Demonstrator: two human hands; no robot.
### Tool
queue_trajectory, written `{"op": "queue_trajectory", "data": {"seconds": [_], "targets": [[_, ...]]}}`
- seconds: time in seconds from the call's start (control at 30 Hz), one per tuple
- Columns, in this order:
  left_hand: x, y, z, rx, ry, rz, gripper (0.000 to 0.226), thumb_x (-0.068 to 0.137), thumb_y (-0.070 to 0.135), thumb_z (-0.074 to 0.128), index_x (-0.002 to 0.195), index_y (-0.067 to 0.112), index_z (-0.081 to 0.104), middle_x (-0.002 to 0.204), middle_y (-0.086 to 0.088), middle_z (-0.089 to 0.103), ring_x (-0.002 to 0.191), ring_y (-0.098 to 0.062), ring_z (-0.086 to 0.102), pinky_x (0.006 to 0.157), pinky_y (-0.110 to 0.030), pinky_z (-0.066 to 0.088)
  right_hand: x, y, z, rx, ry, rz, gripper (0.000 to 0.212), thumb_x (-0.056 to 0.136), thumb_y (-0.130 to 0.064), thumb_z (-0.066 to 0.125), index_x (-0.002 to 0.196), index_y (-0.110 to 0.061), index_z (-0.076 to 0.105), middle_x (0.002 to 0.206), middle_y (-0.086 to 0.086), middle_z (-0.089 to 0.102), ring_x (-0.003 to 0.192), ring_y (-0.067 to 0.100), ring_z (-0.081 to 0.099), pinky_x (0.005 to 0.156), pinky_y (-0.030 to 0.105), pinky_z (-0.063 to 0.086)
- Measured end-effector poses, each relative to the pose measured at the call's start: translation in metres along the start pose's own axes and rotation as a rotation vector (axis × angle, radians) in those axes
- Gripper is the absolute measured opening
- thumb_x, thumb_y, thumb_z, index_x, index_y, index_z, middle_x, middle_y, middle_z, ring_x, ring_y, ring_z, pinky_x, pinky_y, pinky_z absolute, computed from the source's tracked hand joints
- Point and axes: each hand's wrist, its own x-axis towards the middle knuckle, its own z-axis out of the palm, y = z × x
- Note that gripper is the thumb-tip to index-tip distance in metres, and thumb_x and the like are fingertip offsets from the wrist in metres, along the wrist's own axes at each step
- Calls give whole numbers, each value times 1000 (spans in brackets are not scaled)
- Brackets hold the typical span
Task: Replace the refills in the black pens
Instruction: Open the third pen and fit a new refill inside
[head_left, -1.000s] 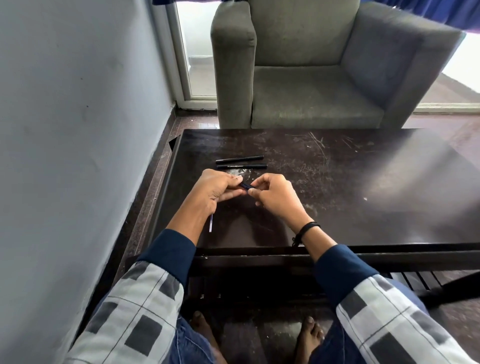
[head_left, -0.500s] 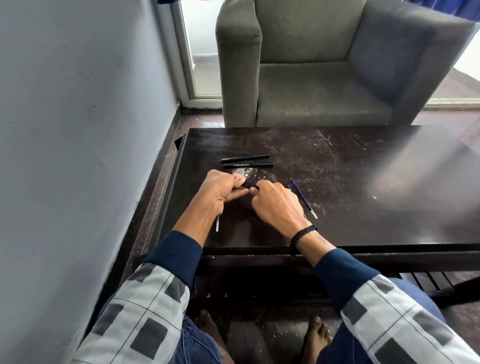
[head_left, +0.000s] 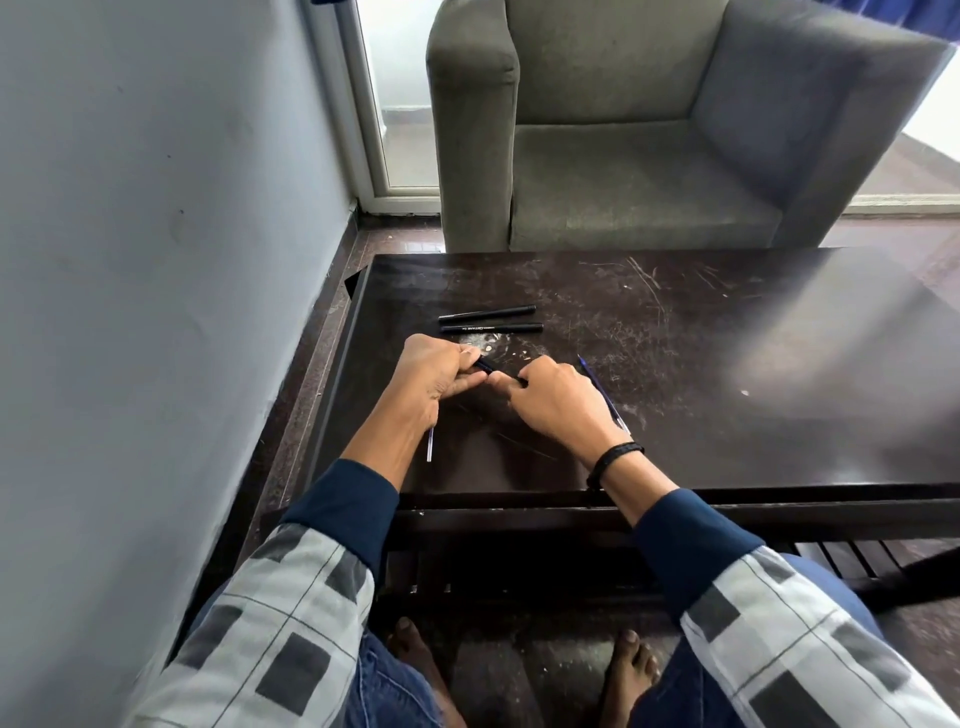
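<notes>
Closing in since a second ago, the hands are nearly touching, with a blue refill (head_left: 597, 387) showing beside the right hand (head_left: 556, 402). Its grip and the left hand (head_left: 436, 374) are each clamping one end of a black pen (head_left: 485, 365) over the near left of the counter (head_left: 727, 415). Twisting the halves oppositely, keeping them in line, is looking wisest. The pen's length is running left to right; its tip is hiding inside a grip.

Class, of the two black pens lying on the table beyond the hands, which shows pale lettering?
The nearer pen, lower in the picture; the farther pen has a plain barrel.
</notes>
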Motion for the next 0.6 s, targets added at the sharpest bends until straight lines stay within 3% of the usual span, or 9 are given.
{"op": "queue_trajectory", "data": {"seconds": [0.13, 0.2, 0.27, 0.37, 0.5, 0.6], "targets": [[9, 0, -5, 131, 67, 93, 12, 93, -2, 63, 82, -4, 68, 86, -26, 71, 55, -23, 72, 53, -20, 57, 7, 10, -4, 33, -119, 46, 41, 100, -51, 47, 106, -17, 69, 108, 12, 73, 100, 34, 68, 92, 42, 55], [18, -2, -8, 274, 142, 157, 18, 90, 3, 66, 74, 8, 70, 84, -19, 73, 59, -22, 74, 64, -28, 62, 11, 17, -6, 116, -145, 59, 33, 100, -43, 50, 98, -17, 69, 87, 9, 75, 79, 29, 72, 87, 42, 59], [20, -3, -9, 510, 197, 215, 19, 88, 12, 68, 70, 18, 73, 75, -7, 75, 61, -18, 75, 79, -35, 62, 15, 21, -9, 284, -143, 102, 27, 100, -36, 54, 89, -14, 67, 69, 5, 70, 59, 22, 68, 73, 38, 61], [11, -6, -1, 810, 155, 259, 10, 88, 19, 67, 84, 17, 76, 73, -3, 76, 68, -13, 74, 87, -34, 58, 18, 22, -15, 563, -85, 165, 22, 98, -29, 61, 85, -13, 69, 80, 3, 66, 59, 16, 64, 56, 30, 57], [6, -10, 8, 971, 94, 336, 9, 87, 23, 69, 96, 21, 71, 100, -8, 73, 85, -26, 73, 89, -40, 57, 16, 15, -24, 906, -81, 264, 20, 98, -24, 65, 91, -7, 73, 88, 1, 61, 69, 14, 57, 66, 31, 62], [5, -10, 9, 1029, 79, 370, 24, 86, 28, 72, 108, 22, 69, 105, -8, 72, 90, -28, 72, 90, -37, 55, 18, 18, -27, 967, -57, 305, 20, 96, -25, 68, 98, -7, 77, 84, 1, 59, 69, 11, 56, 61, 24, 57]]}}
